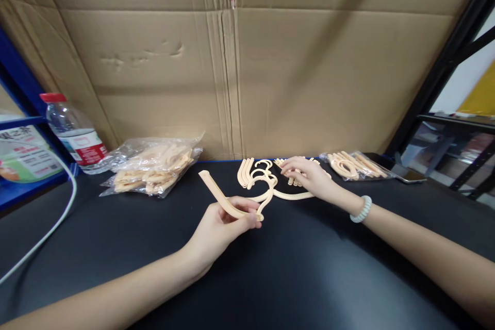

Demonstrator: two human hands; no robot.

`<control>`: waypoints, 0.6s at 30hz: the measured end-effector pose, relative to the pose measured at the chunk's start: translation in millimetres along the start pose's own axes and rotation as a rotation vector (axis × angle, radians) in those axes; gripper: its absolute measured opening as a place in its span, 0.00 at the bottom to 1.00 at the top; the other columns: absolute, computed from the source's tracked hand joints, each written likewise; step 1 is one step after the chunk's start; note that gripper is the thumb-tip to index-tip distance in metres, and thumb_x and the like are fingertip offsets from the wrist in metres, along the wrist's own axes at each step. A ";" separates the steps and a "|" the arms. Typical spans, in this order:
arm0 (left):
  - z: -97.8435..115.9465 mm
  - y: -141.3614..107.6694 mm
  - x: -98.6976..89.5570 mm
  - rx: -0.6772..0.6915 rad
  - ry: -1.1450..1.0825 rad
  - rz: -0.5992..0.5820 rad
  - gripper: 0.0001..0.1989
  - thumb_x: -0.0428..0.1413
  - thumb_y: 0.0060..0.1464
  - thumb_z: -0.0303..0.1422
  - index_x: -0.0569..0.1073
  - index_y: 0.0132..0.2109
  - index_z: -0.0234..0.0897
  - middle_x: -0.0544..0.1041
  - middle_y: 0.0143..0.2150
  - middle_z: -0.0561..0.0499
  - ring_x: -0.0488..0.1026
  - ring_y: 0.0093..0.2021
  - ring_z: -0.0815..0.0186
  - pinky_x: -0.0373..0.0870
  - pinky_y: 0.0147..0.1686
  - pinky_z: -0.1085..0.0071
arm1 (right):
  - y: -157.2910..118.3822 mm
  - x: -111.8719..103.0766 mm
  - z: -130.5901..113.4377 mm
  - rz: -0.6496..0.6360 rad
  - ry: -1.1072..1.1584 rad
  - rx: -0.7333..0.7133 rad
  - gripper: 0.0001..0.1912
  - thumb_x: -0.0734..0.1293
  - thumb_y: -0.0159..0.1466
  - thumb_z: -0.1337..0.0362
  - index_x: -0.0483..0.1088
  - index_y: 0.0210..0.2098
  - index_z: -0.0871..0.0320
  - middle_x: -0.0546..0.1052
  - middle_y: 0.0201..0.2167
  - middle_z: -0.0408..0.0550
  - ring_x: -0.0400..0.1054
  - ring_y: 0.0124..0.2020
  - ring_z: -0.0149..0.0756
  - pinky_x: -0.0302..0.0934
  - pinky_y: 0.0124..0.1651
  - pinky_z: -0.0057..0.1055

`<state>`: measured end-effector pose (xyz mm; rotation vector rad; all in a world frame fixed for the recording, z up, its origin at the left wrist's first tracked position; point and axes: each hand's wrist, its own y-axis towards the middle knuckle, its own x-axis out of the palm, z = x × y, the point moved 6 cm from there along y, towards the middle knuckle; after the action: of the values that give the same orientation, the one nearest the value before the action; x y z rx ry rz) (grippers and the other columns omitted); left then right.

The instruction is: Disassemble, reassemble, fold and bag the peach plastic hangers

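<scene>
My left hand (pixel 228 221) pinches a cream plastic hanger piece, a curved arm (pixel 218 193) joined at its lower end to a hook (pixel 266 196). The arm points up and to the left. My right hand (pixel 309 178) is over a row of loose hanger arms (pixel 296 180) at the back, fingers stretched out and thumb apart; its fingertips partly cover the row, so contact is unclear. Between the hands, several loose hooks (pixel 264 165) lie beside another group of arms (pixel 245 172). Behind the held piece, a hanger with spread arms (pixel 294 196) lies on the black table.
Bagged hanger parts (pixel 154 167) lie at the back left, beside a red-capped bottle (pixel 79 134). Another clear bag of parts (pixel 353 165) and a phone-like flat object (pixel 406 171) are at the right. Cardboard (pixel 154 62) stands behind the table (pixel 270 278). A white cable (pixel 64 216) runs left.
</scene>
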<state>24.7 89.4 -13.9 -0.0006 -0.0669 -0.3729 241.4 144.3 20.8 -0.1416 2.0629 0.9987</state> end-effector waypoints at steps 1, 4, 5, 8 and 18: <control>-0.4 -0.1 -0.2 -0.002 -0.005 0.000 0.11 0.67 0.47 0.33 0.79 0.38 0.34 0.79 0.36 0.50 0.77 0.35 0.67 0.74 0.41 0.72 | -0.7 -5.5 -0.1 0.041 0.078 0.057 0.10 0.59 0.68 0.65 0.72 0.40 0.56 0.77 0.35 0.49 0.71 0.37 0.38 0.66 0.41 0.38; -1.1 -0.8 -0.9 -0.008 -0.025 0.005 0.12 0.67 0.46 0.33 0.79 0.39 0.33 0.80 0.40 0.48 0.77 0.36 0.66 0.74 0.42 0.70 | -6.1 -17.7 -5.2 0.160 0.400 0.241 0.10 0.61 0.68 0.60 0.71 0.43 0.58 0.75 0.24 0.44 0.69 0.26 0.34 0.64 0.31 0.32; -1.4 -1.0 -1.2 -0.013 -0.031 0.007 0.12 0.68 0.46 0.33 0.79 0.39 0.33 0.80 0.40 0.47 0.77 0.37 0.65 0.74 0.43 0.69 | -8.4 -19.3 -9.8 0.191 0.502 0.278 0.11 0.63 0.67 0.59 0.72 0.42 0.58 0.75 0.24 0.44 0.70 0.26 0.33 0.65 0.32 0.32; -1.8 -1.4 -1.6 -0.017 -0.045 0.007 0.12 0.68 0.46 0.33 0.80 0.38 0.33 0.80 0.39 0.47 0.77 0.37 0.65 0.74 0.44 0.69 | -15.1 -17.1 -27.4 0.255 0.724 0.335 0.12 0.66 0.64 0.56 0.75 0.39 0.57 0.78 0.37 0.50 0.72 0.34 0.34 0.66 0.40 0.34; 1.5 -1.8 -1.0 0.025 -0.041 -0.017 0.10 0.69 0.44 0.31 0.79 0.34 0.34 0.79 0.33 0.52 0.76 0.33 0.69 0.72 0.39 0.74 | -33.7 23.0 -46.1 0.216 1.081 0.615 0.24 0.76 0.52 0.65 0.72 0.48 0.50 0.72 0.48 0.45 0.70 0.32 0.27 0.65 0.38 0.29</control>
<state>23.0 88.1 -12.6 0.0170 -0.1122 -0.3889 211.4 94.7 0.0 -0.1520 3.3360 0.3300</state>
